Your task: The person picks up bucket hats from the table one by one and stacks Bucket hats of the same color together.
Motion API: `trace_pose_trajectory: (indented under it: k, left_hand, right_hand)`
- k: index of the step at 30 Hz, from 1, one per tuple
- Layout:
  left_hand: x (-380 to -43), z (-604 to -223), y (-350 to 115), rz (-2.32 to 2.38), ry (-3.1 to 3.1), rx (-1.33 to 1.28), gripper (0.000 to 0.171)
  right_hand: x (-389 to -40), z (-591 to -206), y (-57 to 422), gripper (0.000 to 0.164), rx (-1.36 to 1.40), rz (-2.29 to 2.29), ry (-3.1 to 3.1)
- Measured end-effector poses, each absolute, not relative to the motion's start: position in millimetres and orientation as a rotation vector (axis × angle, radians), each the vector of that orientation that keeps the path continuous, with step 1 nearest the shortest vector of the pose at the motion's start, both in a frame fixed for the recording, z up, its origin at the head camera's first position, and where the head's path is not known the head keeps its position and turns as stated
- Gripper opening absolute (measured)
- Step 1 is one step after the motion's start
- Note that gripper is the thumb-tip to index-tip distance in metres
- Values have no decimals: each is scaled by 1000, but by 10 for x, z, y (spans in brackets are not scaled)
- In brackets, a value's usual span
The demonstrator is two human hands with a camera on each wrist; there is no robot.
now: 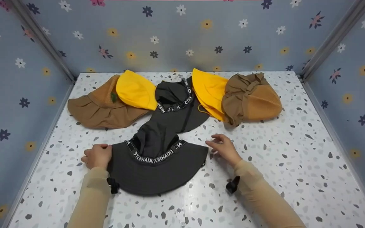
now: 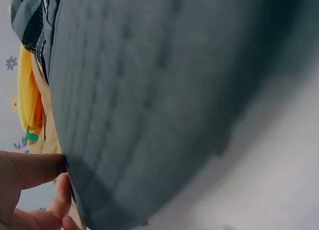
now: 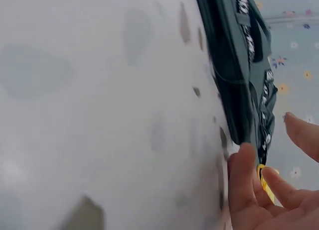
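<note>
A dark grey sun hat (image 1: pixel 157 177) lies nearest the person, its wide brim spread forward and a black band with white lettering along the inner edge. At the brim's left corner, my left hand (image 1: pixel 97 155) pinches the edge between thumb and fingers; the left wrist view shows this grip on the stitched brim (image 2: pixel 124 110). My right hand (image 1: pixel 225 148) is just off the brim's right corner, thumb and fingers apart. In the right wrist view its fingertips (image 3: pixel 244 155) come right at the brim's tip. The crown overlaps a second dark grey hat (image 1: pixel 185 118) behind it.
Behind lie a brown hat (image 1: pixel 106 115) and a yellow hat (image 1: pixel 136 90) on the left, another yellow hat (image 1: pixel 211 91) and a brown hat (image 1: pixel 261 103) on the right, overlapping in a row. Flower-patterned walls (image 1: pixel 169 31) enclose the speckled white table (image 1: pixel 296 177) on three sides.
</note>
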State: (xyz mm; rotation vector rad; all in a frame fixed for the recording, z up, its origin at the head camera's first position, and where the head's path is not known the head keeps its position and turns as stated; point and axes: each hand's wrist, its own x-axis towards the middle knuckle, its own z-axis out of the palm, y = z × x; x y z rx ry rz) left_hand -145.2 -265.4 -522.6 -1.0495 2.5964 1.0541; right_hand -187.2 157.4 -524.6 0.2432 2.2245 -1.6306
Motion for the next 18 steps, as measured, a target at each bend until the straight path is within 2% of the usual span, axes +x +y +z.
trace_pose_trajectory:
  k: [7,18]
  left_hand:
    - [-1504,-5183,-2564,1121,2603,-1110,62]
    - [-1555,-5087,-2268,1358,2707,-1004,61]
  right_hand:
    - [-2012,-5224,1785,56,433,-1979,1922]
    - [-2108,-5257,2019,72,672,-2294,1369]
